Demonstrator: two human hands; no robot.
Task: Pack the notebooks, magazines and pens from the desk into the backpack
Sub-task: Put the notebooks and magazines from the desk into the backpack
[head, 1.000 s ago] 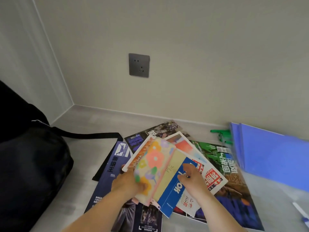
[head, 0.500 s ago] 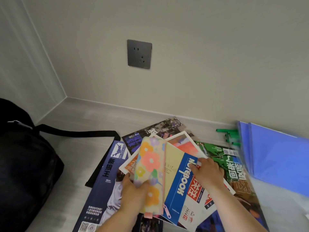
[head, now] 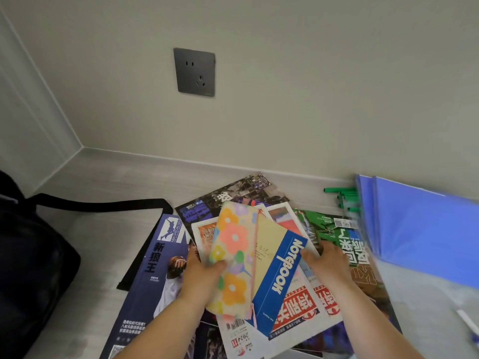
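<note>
the bench [head: 85, 244] is pale grey and meets the wall in a corner at the far left. on its left side stands the black backpack [head: 31, 268], partly out of view, and its strap [head: 103, 203] lies flat toward the middle. on the right a stack of blue folders [head: 420, 229] rests slanted, a little blurred. in the middle the magazines [head: 160, 268] lie fanned over each other: a dark blue one at the left, a dark one at the back, a green one [head: 334, 231] at the right, and a white one with red letters [head: 293, 309] on top near the person.

both forearms come in from the bottom edge, pointing toward the wall. the left hand [head: 199, 278] has its grip closed on the flowered notebook [head: 233, 255], thumb on the cover and fingers under it, holding it tilted above the pile. the blue and yellow notebook [head: 277, 270] lies just beside it, partly under the flowered one. the right hand [head: 326, 263] is at this notebook's right edge, palm down, fingers curled at the edge; whether its grip pinches the notebook or only touches it i cannot tell.

some green pens [head: 342, 198] lie near the wall, just beside the folders. a grey socket [head: 194, 71] is on the wall above.
</note>
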